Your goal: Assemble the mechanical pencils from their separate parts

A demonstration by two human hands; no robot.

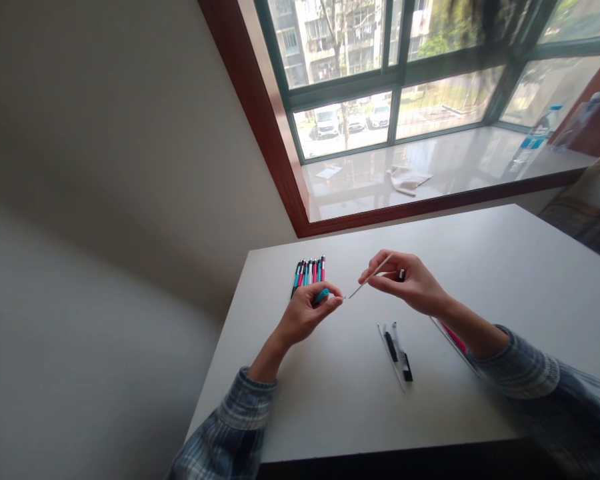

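Note:
My left hand (305, 312) is closed round a teal pen barrel (321, 296). At its fingertips is a tiny pale piece, too small to name for certain. Between thumb and fingers of my right hand (413, 281) is a thin white pen refill (375, 273), its lower tip pointing down close to my left fingertips. A small dark pen part (402, 274) is tucked in the curled fingers of that same hand. On the table below lie another white refill (391, 357), a black pen part (391, 347) and a clear-and-black pen piece (403, 352).
A row of several assembled pens (310, 270) lies behind my left hand on the white table (330, 400). Red pen parts (454, 337) lie partly under my right forearm. Beyond the table, a window sill holds crumpled paper (407, 180) and a water bottle (537, 137).

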